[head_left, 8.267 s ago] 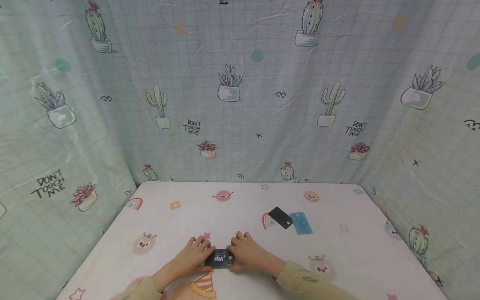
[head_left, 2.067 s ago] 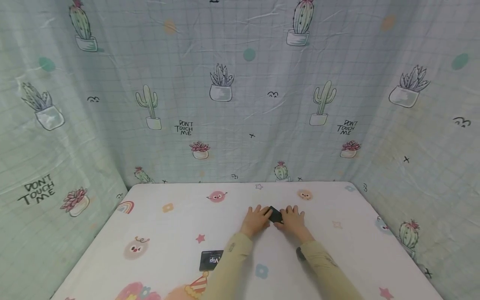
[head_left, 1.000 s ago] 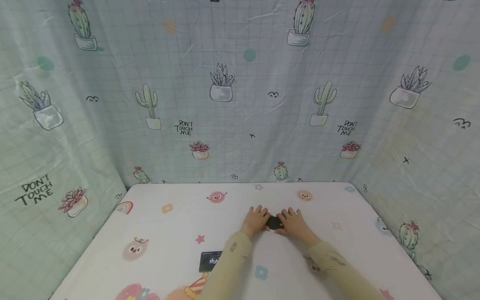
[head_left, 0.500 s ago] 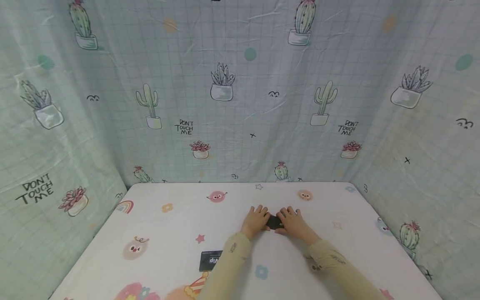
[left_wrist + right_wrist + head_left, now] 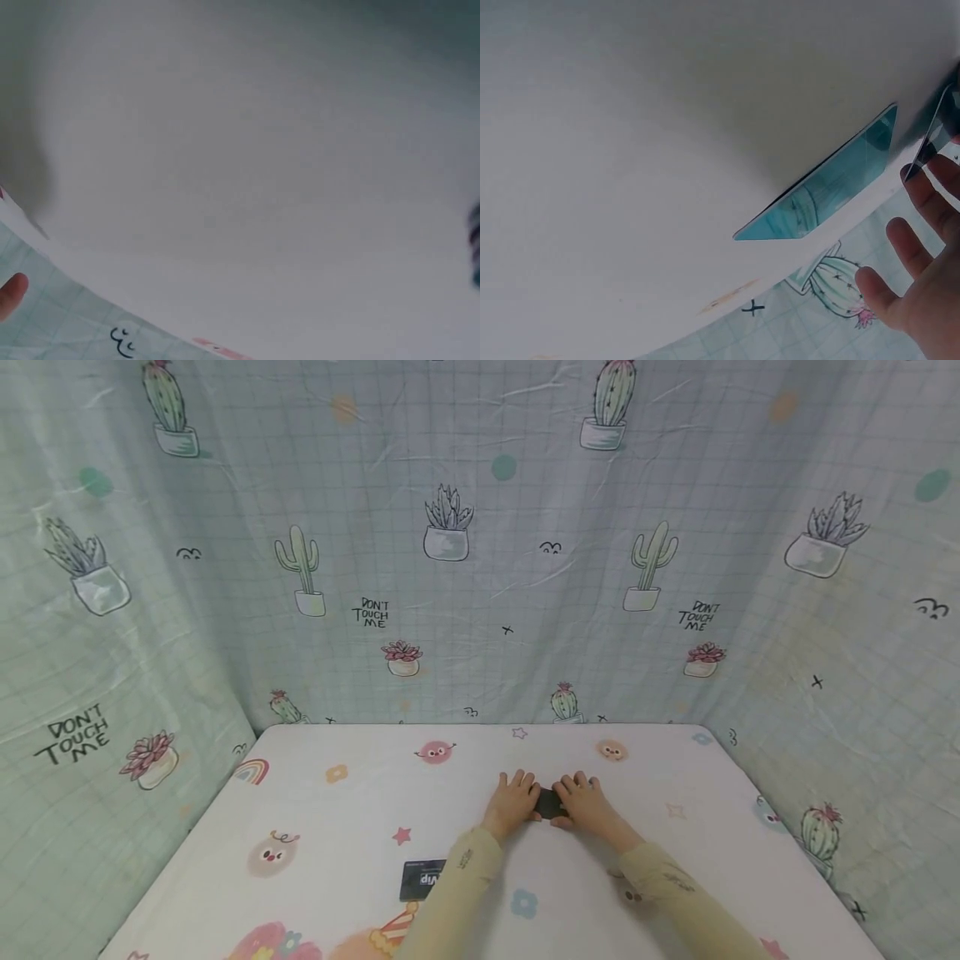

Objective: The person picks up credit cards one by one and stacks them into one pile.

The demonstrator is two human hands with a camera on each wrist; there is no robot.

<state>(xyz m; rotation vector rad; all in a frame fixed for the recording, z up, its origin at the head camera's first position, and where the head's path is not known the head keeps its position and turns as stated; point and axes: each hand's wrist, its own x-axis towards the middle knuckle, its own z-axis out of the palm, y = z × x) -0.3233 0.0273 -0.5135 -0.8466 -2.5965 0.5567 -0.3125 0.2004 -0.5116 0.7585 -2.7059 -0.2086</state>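
In the head view a black card (image 5: pixel 550 804) lies across the gap between both hands on the white table. My left hand (image 5: pixel 512 802) grips its left end, and my right hand (image 5: pixel 585 804) pinches its right end between thumb and fingers. The right wrist view shows the tip of one right-hand finger against the edge of that black card, the other fingers spread apart. Beside it lies a blue card (image 5: pixel 832 184), which the right hand covers in the head view. Only one fingertip (image 5: pixel 13 295) of the left hand appears in the left wrist view.
A dark "Vip" card (image 5: pixel 420 880) lies nearer the front, partly covered by the left sleeve (image 5: pixel 457 885). The printed white tabletop (image 5: pixel 337 827) ends against a cactus-patterned cloth (image 5: pixel 480 602) at the back and sides.
Both hands have left the Vip card and moved away to the right onto the black card. That card has since turned straighter and come slightly nearer. Over the last second the hands hold nearly still.
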